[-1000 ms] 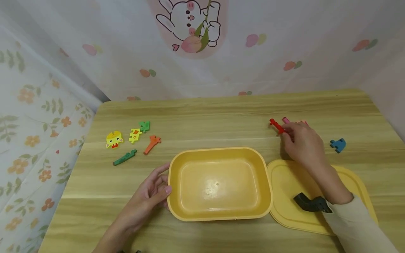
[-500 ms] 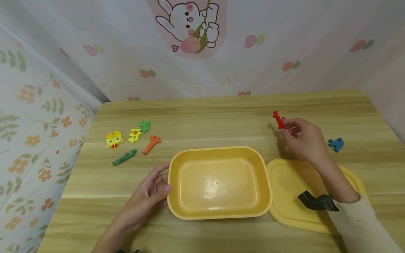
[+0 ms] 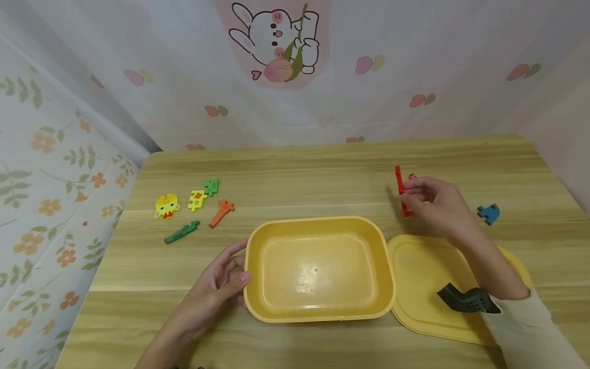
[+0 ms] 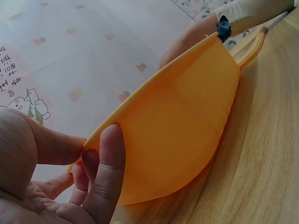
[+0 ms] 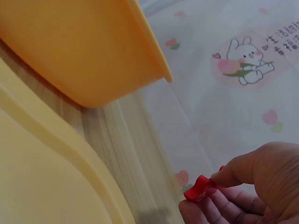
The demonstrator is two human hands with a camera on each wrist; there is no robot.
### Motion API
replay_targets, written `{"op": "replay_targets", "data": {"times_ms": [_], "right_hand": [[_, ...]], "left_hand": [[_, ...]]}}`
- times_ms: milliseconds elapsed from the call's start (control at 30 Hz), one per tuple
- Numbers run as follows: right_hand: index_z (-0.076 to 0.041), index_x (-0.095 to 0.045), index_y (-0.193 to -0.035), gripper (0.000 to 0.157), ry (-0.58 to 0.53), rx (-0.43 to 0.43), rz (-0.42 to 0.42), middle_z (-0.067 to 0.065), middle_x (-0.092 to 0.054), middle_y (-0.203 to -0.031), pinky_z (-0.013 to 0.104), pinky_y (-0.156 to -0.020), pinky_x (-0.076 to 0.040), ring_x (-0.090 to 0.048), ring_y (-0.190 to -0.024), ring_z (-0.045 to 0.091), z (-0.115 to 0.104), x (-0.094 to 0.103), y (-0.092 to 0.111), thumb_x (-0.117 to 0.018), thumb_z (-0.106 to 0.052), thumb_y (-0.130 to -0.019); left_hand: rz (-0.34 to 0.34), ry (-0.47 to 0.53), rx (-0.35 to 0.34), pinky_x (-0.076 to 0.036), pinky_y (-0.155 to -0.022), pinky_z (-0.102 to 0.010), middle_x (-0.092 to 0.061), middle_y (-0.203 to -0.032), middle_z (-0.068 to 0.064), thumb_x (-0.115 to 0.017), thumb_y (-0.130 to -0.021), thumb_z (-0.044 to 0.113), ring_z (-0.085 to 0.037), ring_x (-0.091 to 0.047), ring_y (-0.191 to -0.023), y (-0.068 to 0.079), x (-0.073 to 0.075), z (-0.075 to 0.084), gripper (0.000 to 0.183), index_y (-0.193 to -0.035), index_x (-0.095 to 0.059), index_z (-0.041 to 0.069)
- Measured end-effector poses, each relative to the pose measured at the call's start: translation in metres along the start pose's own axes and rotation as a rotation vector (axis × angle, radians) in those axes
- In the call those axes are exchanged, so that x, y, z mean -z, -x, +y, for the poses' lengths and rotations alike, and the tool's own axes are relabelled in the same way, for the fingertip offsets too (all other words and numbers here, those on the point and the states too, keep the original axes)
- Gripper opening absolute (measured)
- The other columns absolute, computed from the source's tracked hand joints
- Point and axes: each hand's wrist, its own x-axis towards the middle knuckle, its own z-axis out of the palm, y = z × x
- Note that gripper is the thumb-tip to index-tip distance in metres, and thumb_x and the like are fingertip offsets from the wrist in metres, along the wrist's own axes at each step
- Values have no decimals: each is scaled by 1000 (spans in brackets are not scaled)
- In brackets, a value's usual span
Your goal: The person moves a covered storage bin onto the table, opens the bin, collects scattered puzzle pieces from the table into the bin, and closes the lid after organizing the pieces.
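Note:
My left hand [image 3: 214, 294] grips the left rim of a deep yellow plastic box [image 3: 318, 269]. In the left wrist view its thumb and fingers pinch the rim [image 4: 140, 91] from both sides. My right hand [image 3: 438, 207] pinches a small red puzzle piece [image 3: 399, 179] behind the box's right end. The right wrist view shows this red piece [image 5: 198, 189] between thumb and fingers, its lower part partly covered. A pink piece [image 3: 412, 177] peeks out behind the right fingers, mostly hidden. Right of that hand lies a blue puzzle piece [image 3: 488, 213] on the table.
A flat yellow lid [image 3: 424, 287] lies against the box's right side, under my right forearm. At the left are a yellow animal-face piece [image 3: 167, 206], a yellow piece [image 3: 196, 200], green pieces [image 3: 211, 187] and an orange one [image 3: 222, 213]. A printed curtain [image 3: 392, 113] hangs behind the table.
My right hand has drawn slightly toward me and turned the red puzzle piece from slanted to nearly upright in the head view. My left hand has stayed on the box rim.

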Motion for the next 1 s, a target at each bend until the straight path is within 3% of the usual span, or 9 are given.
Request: {"op": "replay_targets", "data": {"times_ms": [233, 567, 1000], "right_hand": [[-3, -64, -136, 38, -33, 51, -25, 8, -69, -113, 16, -69, -58, -63, -88, -3, -9, -4, 3, -69, -22, -104], [-4, -62, -136, 35, -71, 82, -72, 15, -69, -118, 19, -70, -59, -61, -95, 3, -21, -9, 14, -67, -19, -105], [-3, -59, -141, 41, -158, 131, -121, 4, -67, -111, 17, -75, -59, -65, -93, 3, -32, -17, 21, -69, -14, -103]], "left_hand": [[-17, 26, -17, -65, -71, -27, -61, -122, -5, -56, -108, 6, -10, -72, -87, 0, -1, -1, 65, -165, -25, 11], [-18, 25, -22, -66, -70, -29, -61, -120, -4, -55, -108, 6, -11, -73, -87, 0, -1, 0, 63, -165, -26, 11], [-22, 28, -17, -66, -71, -28, -61, -119, -4, -55, -109, 6, -10, -73, -86, 0, -1, 1, 63, -164, -26, 11]]}}
